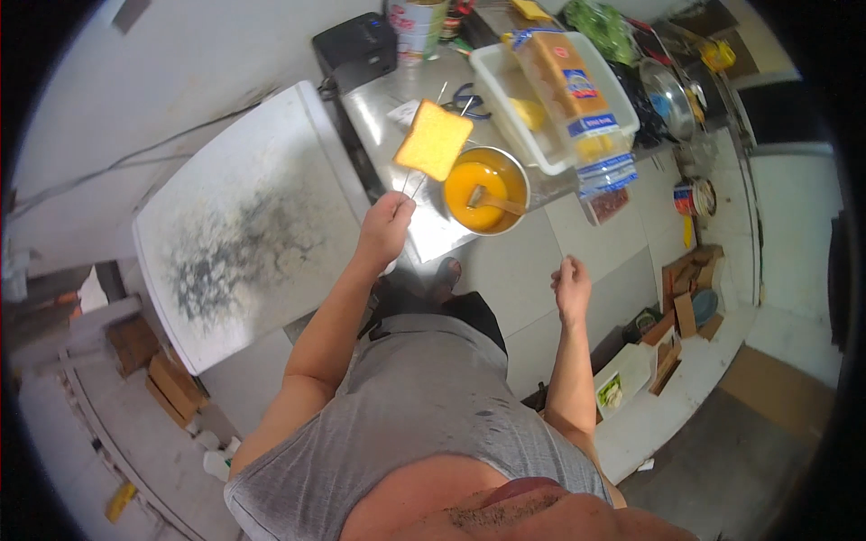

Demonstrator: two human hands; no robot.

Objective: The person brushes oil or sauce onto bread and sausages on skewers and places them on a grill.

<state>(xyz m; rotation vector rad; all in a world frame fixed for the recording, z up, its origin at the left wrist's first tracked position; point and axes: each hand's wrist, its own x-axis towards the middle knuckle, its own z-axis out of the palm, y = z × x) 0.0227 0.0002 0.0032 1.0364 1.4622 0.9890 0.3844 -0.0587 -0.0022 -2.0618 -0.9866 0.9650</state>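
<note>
My left hand grips the ends of two thin metal skewers. A slice of bread is threaded on them and is held up over the steel table. Just right of the slice stands a round metal pot with orange-yellow liquid in it. A brush with a wooden handle rests in the pot, its head in the liquid. Over the floor, below and right of the pot, hangs my right hand, with loosely bent fingers and nothing visible in it.
A white plastic bin holds a bag of sliced bread. Blue-handled scissors lie behind the pot. A black box-shaped device and a large can stand at the back. At left is a stained white board-like surface.
</note>
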